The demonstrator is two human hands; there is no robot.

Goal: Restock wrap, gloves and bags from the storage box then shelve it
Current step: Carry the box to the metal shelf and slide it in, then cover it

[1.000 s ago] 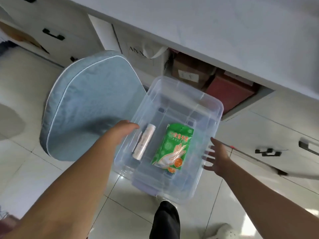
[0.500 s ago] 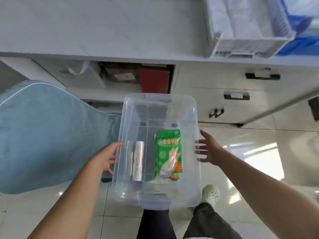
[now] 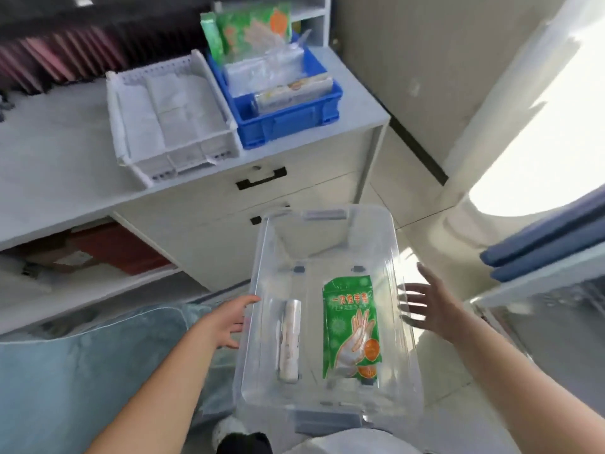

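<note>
Currently, findings as observed from the head view:

Storage box: a clear plastic box (image 3: 327, 224) without a lid is held between the two hands, in front of the white counter (image 3: 49, 165).

Left hand: the left hand (image 3: 226, 322) grips the box's left wall, thumb over the rim, fingers curled against the outside.

Right hand: the right hand (image 3: 432, 309) lies flat against the box's right wall, fingers spread and fairly straight; seen partly through the plastic.

Box contents: a green glove packet (image 3: 352, 326) lies flat on the box floor, right of centre. A small white roll (image 3: 289, 339) lies lengthwise to its left, apart from the packet. Whether the roll is wrap or bags cannot be told.

Counter: a white slotted tray (image 3: 131, 152) with folded white material stands beside a blue bin (image 3: 288, 121), the two touching or nearly so.

Blue bin: holds clear plastic packs and a flat box; green glove packets (image 3: 252, 27) stand upright at its back.

Below counter: drawers with black handles (image 3: 262, 178); to the left, an open shelf with a red box (image 3: 121, 250).

Lower left: a pale blue cushion (image 3: 82, 371) just beside the left forearm.
</note>
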